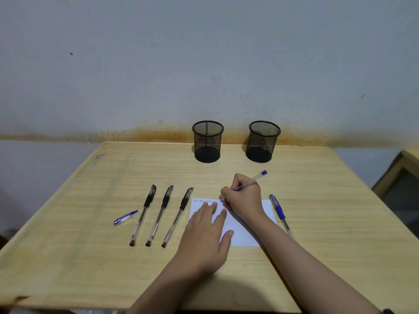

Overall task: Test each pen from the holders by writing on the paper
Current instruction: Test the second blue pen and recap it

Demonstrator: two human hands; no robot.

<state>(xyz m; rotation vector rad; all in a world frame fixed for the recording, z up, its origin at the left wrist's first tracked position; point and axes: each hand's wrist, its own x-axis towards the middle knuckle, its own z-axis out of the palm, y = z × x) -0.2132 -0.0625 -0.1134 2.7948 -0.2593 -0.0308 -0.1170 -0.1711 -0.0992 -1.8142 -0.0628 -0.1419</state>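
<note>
**Inspector:** Pale wood-grain table, bearing a white sheet of paper near its middle. Report the hands.

**Assistant:** The right hand is clenched around a blue-ink pen, clear barrel, blue end plug raised toward the far right. Its tip meets the paper at the top edge. The left hand lies flat and released, fingers spread, palm down on the left part of the sheet; it grasps nothing.

**Inspector:** Other pens?

**Assistant:** Three black-capped pens lie side by side left of the paper, caps away from the person; the rightmost nearly meets the sheet's left edge. A loose blue cap rests left of them. One blue-capped pen lies just beside the paper's right edge.

**Inspector:** The holders?

**Assistant:** Two black mesh pen holders stand upright at the far edge, well apart from the paper, no pens visible in either.

**Inspector:** Legible writing or brands?

**Assistant:** A row of short blue marks runs along the top of the sheet; they resemble repeated letter groups, but I cannot read them with certainty. Barrel markings on the pens are too small to tell.
</note>
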